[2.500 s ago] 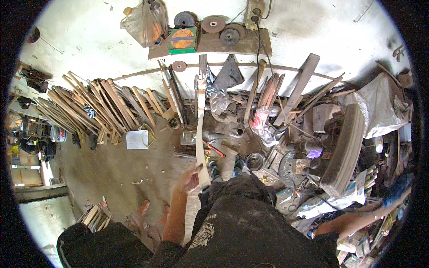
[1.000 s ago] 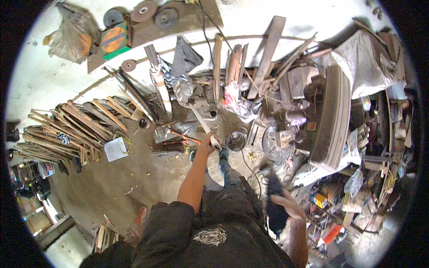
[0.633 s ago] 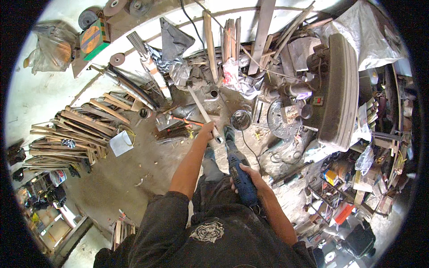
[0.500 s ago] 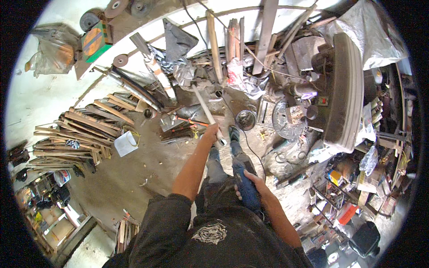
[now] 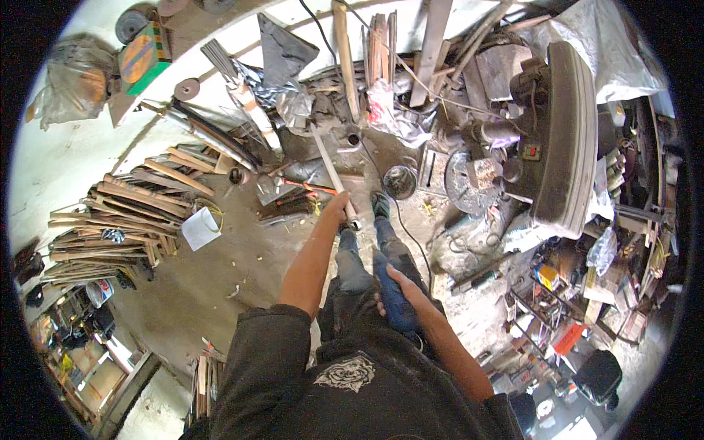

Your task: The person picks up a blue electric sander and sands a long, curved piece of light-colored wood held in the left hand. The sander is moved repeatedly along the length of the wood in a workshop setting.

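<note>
My left hand [image 5: 339,208], its arm stretched forward, is closed around the near part of a long, pale, slim bar [image 5: 328,160]. The bar slants away to the far left, and its near end shows a dark opening. Close to my right thigh, my right hand [image 5: 408,290] wraps round a blue hand-held power tool [image 5: 393,295]. The tool's working end is hidden, so I cannot tell its exact kind. Bar and tool are apart. A dark cord [image 5: 397,213] runs along the floor beside my right leg.
A pile of wooden strips [image 5: 121,220] lies at left, with a white sheet [image 5: 200,229] beside it. Ahead stand a round bucket [image 5: 400,182] and scrap boards [image 5: 378,55] against the wall. A large machine with a curved dark cover [image 5: 565,147] stands at right.
The whole view has shifted slightly, so the surroundings sit higher in the picture. Both hands keep their holds on the bar and the blue tool, with little other movement.
</note>
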Demonstrator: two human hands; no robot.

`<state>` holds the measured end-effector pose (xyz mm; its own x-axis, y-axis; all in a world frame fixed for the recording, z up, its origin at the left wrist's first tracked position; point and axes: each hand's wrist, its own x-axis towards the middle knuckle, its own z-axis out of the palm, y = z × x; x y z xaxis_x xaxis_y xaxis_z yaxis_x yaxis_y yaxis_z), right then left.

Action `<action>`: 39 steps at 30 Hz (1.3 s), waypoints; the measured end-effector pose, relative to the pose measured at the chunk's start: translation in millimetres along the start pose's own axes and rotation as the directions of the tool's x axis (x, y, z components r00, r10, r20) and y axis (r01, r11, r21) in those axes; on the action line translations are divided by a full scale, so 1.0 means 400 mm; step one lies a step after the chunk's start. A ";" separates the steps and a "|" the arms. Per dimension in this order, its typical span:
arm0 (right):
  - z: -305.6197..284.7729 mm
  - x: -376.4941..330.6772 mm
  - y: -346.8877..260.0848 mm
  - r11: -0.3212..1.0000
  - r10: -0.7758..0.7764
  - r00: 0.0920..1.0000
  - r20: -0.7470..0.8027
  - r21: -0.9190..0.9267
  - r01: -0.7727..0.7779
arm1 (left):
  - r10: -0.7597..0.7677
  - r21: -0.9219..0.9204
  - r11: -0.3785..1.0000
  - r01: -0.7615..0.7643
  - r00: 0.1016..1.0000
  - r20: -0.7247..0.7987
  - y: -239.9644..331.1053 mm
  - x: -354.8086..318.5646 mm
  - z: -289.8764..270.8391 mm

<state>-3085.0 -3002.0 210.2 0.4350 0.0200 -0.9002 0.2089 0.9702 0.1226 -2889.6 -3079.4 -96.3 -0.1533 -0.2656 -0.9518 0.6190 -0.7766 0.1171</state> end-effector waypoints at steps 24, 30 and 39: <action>0.006 0.078 0.028 0.999 0.036 0.999 -0.027 0.019 -0.036 | -0.006 0.054 0.998 0.015 0.987 -0.161 -0.076 -0.054 0.016; -0.017 0.053 0.026 0.970 -0.069 0.996 0.062 0.238 0.053 | -0.033 0.010 0.999 0.034 0.996 -0.081 -0.055 -0.089 -0.004; -0.028 0.016 0.022 0.986 0.037 0.988 0.151 0.156 -0.061 | 0.230 -0.254 0.951 -0.176 0.952 0.202 -0.005 -0.172 -0.044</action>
<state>-3090.0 -2990.5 200.8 0.5701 0.0190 -0.8214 0.3162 0.9177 0.2406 -2866.9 -3049.6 -36.2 -0.1590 -0.5468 -0.8220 0.8114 -0.5467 0.2067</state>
